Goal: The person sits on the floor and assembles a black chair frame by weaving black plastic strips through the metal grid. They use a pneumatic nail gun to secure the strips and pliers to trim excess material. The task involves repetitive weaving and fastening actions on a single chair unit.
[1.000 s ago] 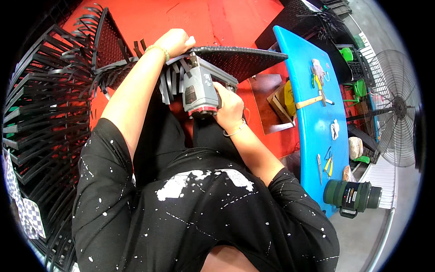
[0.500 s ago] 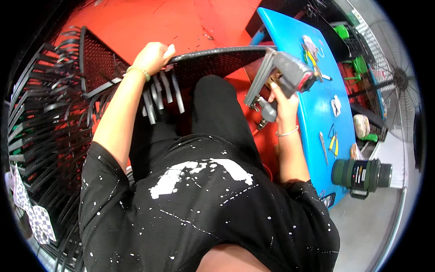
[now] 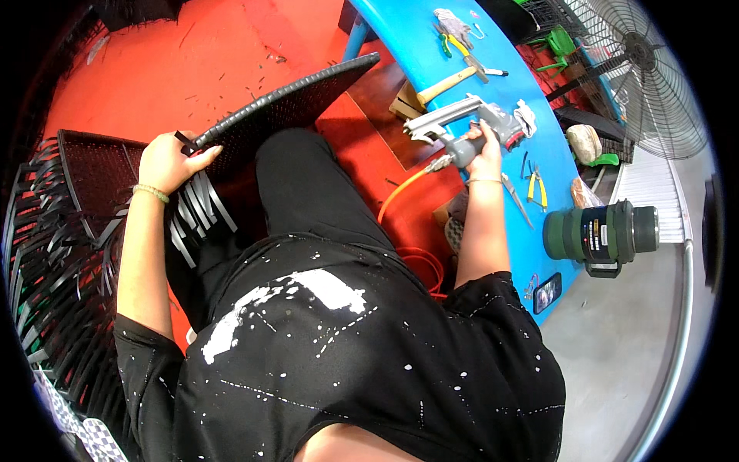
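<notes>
My left hand (image 3: 171, 163) is closed around the rim of a black woven wicker panel (image 3: 269, 112), which slants up across my lap. Loose flat strips (image 3: 203, 209) dangle below that hand, shiny where they catch the light. My right hand (image 3: 486, 160) grips the handle of a grey air-powered staple gun (image 3: 462, 129) at the near edge of the blue table (image 3: 431, 31). From the gun's fitting an orange air hose (image 3: 402, 188) runs down to the floor. Whether the gun rests on the tabletop I cannot tell.
On the table lie a hammer (image 3: 454, 81), green-and-yellow pliers (image 3: 454, 42), yellow-handled cutters (image 3: 536, 189) and a phone (image 3: 547, 293). A big green-and-black camera lens (image 3: 596, 232) stands by its edge. Woven pieces with many loose strips (image 3: 58, 277) crowd my left. A fan (image 3: 639, 54) is at far right.
The staple gun in my right hand has swung away from the panel to the table, its body now lying sideways. My left hand and the panel have shifted left and tilted; my view has turned too.
</notes>
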### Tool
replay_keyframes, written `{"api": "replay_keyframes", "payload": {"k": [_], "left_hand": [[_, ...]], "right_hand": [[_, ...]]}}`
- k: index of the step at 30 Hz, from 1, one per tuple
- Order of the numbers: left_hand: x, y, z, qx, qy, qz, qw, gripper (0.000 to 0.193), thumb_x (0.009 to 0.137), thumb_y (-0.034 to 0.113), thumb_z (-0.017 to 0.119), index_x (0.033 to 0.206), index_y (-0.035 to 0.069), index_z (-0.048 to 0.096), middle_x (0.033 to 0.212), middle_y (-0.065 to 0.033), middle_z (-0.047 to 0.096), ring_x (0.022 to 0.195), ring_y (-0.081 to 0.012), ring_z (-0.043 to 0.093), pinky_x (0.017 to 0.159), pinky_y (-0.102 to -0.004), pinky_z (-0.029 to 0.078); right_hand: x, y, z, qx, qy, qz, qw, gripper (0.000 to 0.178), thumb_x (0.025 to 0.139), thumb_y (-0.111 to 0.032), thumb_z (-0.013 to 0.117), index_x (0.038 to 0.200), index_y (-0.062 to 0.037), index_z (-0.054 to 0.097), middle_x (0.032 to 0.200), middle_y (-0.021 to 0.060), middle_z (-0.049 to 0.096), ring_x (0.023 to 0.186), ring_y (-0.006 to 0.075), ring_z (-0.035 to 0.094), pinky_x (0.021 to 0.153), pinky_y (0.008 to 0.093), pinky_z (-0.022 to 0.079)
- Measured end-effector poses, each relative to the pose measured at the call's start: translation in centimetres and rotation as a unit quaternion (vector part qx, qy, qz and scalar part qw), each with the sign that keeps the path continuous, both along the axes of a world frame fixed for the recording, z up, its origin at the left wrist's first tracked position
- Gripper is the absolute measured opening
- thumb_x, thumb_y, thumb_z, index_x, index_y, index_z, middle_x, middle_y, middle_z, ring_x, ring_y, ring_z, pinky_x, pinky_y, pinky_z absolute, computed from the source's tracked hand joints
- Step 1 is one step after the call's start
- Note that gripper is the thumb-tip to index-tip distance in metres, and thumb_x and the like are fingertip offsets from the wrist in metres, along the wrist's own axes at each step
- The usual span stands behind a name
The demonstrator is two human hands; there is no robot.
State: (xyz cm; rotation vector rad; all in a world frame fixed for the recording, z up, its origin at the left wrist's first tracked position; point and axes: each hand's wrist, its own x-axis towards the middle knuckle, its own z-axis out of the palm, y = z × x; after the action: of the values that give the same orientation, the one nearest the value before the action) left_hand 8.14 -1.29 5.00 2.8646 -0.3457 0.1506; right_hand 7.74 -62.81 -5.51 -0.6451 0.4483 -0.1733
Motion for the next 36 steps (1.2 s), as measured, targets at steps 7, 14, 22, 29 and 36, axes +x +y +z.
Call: {"api": "replay_keyframes", "payload": {"k": [7, 14, 22, 29, 36], "left_hand": [[-0.5, -0.9, 0.7, 0.067, 0.053, 0.035, 0.996, 0.053, 0.075, 0.058, 0.078, 0.09, 0.008, 0.075, 0.08, -0.014, 0.072, 0.081, -0.0325, 0.071, 0.075, -0.0408, 0.056], [-1.8, -1.3, 0.8, 0.06, 0.02, 0.051, 0.997, 0.052, 0.078, 0.059, 0.074, 0.097, 0.011, 0.076, 0.082, -0.0155, 0.072, 0.084, -0.0327, 0.072, 0.077, -0.0415, 0.056], [-2.1, -0.1, -0.8, 0.059, -0.022, 0.06, 0.996, 0.051, 0.079, 0.058, 0.074, 0.089, 0.009, 0.073, 0.085, -0.0126, 0.073, 0.082, -0.0318, 0.072, 0.075, -0.0409, 0.056], [-2.9, -1.2, -2.4, 0.031, -0.19, 0.043, 0.98, 0.041, 0.078, 0.049, 0.077, 0.08, 0.009, 0.066, 0.078, -0.0089, 0.067, 0.078, -0.0288, 0.069, 0.072, -0.0398, 0.055], [-3.3, -0.1, -3.2, 0.041, -0.193, 0.073, 0.978, 0.04, 0.079, 0.05, 0.076, 0.081, 0.012, 0.067, 0.077, -0.0062, 0.067, 0.078, -0.0262, 0.07, 0.071, -0.0391, 0.054]], "right_hand": [[4.9, -7.2, 0.6, -0.116, 0.087, -0.112, 0.983, 0.028, 0.095, -0.029, 0.07, 0.105, -0.005, 0.06, 0.08, 0.0098, 0.059, 0.063, 0.0224, 0.059, 0.063, 0.0392, 0.055], [-0.8, -11.6, 3.3, -0.815, 0.276, -0.042, 0.508, 0.074, 0.08, -0.067, 0.068, 0.109, 0.0005, 0.076, 0.114, 0.0261, 0.071, 0.111, 0.0375, 0.067, 0.095, 0.0438, 0.052], [-8.7, -17.9, 0.9, -0.816, 0.482, -0.032, 0.318, 0.091, 0.075, -0.075, 0.067, 0.12, 0.0037, 0.067, 0.124, 0.0288, 0.065, 0.117, 0.042, 0.063, 0.099, 0.0485, 0.05], [-12.6, -27.2, -1.1, -0.748, 0.578, 0.059, 0.321, 0.117, 0.083, -0.09, 0.033, 0.132, 0.0133, 0.058, 0.137, 0.0322, 0.057, 0.133, 0.0421, 0.053, 0.108, 0.0467, 0.043], [-9.7, -20.8, 0.7, -0.757, 0.578, -0.043, 0.301, 0.1, 0.089, -0.082, 0.036, 0.126, 0.006, 0.063, 0.122, 0.0284, 0.066, 0.112, 0.0396, 0.067, 0.092, 0.0526, 0.053]]}}
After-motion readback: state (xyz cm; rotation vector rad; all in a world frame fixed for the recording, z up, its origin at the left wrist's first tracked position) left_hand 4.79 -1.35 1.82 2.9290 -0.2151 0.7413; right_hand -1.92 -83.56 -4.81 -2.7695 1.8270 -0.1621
